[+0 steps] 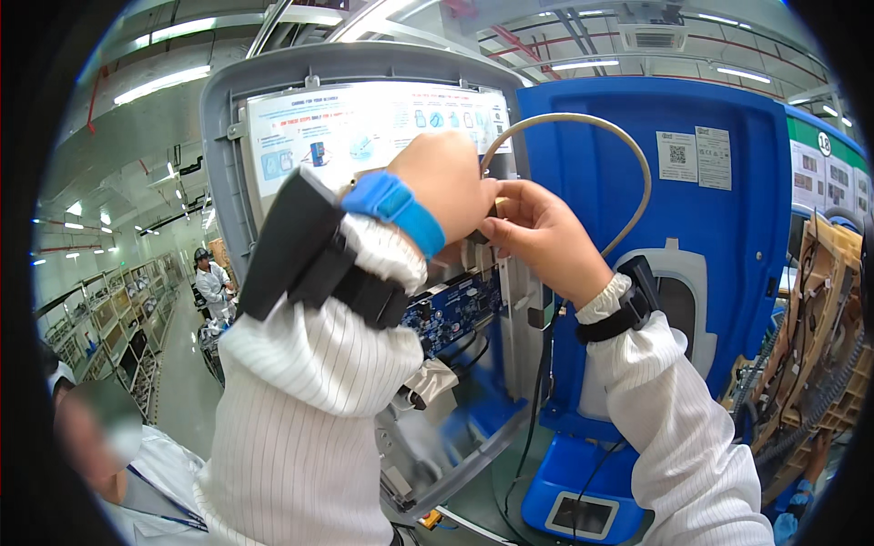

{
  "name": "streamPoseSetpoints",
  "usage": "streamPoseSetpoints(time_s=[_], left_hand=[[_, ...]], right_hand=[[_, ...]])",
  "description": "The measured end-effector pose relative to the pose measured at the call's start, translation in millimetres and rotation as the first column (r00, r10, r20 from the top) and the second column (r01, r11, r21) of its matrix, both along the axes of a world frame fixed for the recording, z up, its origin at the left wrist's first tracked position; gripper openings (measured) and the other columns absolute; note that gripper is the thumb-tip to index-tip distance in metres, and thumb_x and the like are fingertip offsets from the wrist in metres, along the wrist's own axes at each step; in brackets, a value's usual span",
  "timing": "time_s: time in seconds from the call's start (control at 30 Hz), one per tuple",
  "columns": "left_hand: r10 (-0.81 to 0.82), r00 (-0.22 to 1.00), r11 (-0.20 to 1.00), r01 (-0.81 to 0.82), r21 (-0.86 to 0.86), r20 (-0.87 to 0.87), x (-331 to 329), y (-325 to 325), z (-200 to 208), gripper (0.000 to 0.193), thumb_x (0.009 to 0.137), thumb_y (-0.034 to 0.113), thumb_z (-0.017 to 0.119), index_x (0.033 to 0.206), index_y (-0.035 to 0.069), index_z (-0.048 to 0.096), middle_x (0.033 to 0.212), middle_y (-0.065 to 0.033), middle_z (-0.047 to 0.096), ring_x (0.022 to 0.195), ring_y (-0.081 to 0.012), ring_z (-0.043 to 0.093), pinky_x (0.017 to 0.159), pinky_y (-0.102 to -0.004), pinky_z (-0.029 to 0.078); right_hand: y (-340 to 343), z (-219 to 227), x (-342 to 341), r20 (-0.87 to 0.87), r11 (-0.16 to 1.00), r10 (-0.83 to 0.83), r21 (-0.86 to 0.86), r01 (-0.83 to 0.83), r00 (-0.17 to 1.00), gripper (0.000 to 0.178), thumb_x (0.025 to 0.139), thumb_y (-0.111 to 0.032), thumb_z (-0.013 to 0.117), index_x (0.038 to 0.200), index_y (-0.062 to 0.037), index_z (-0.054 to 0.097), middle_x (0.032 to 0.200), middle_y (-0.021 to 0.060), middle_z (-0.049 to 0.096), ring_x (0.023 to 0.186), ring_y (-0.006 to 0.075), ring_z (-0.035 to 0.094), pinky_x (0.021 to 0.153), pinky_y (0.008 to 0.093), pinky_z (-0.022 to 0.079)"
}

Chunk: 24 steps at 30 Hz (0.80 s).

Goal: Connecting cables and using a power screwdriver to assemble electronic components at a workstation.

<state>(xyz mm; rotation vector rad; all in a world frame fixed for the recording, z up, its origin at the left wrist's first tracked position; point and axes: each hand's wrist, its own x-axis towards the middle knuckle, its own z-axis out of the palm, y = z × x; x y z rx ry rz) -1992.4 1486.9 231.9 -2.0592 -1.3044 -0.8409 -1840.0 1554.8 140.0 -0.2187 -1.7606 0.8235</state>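
Black part (478, 237) between both hands (546, 223), below cable (557, 117)

Strip lights (162, 85) — long shelving (114, 337).

Dark piece (479, 237) partly hidden in right hand (537, 218). Circuit board (469, 305) near grey housing's (364, 57) right edge: left end behind sleeve (309, 391).

"Which prints show?"
"A white instruction sheet (364, 136), lettered blue and red, on the grey housing (221, 164)."
"The blue panel (583, 155)?"
"Two white labels (715, 157), one with a QR code (676, 156). A round number sign (824, 145) marks the green-banded board (815, 173)."
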Motion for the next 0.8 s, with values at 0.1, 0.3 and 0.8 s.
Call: streamPoseSetpoints(time_s=[0.1, 0.3, 0.8], left_hand=[[0.046, 0.996, 0.998, -0.049, 0.036, 0.082, -3.5, -5.0, -10.3, 0.036, 0.084, 0.034, 0.072, 0.086, -0.002, 0.074, 0.074, -0.021, 0.069, 0.071, -0.0328, 0.07, 0.067, -0.039, 0.055], [-0.008, 0.973, 1.0, 0.013, -0.02, 0.229, 1.7, 0.6, -17.1, 0.031, 0.089, 0.029, 0.07, 0.09, -0.002, 0.072, 0.071, -0.0152, 0.07, 0.059, -0.0234, 0.068, 0.056, -0.0341, 0.053], [0.091, 0.984, 0.968, -0.052, -0.246, 0.153, 14.2, -15.8, 1.3, 0.034, 0.093, 0.03, 0.063, 0.093, -0.003, 0.07, 0.066, -0.0144, 0.068, 0.049, -0.021, 0.066, 0.05, -0.0312, 0.054]], right_hand=[[-6.6, 4.4, 1.0, -0.01, 0.995, -0.082, 0.057, 0.082, 0.997, 0.038, 0.091, -0.016, 0.071, 0.121, 0.0043, 0.058, 0.093, 0.004, 0.064, 0.083, 0.0089, 0.061, 0.071, 0.0232, 0.051], [-16.7, 51.2, 11.9, -0.09, 0.972, -0.095, 0.208, 0.112, 0.991, 0.03, 0.1, -0.021, 0.057, 0.117, 0.0029, 0.064, 0.102, 0.0042, 0.067, 0.091, 0.0081, 0.059, 0.077, 0.0224, 0.049], [4.4, 71.7, 8.9, -0.159, 0.705, -0.434, 0.553, 0.444, 0.887, 0.028, 0.088, -0.021, 0.059, 0.089, 0.0053, 0.069, 0.086, 0.0218, 0.068, 0.082, 0.0376, 0.066, 0.075, 0.0411, 0.054]])
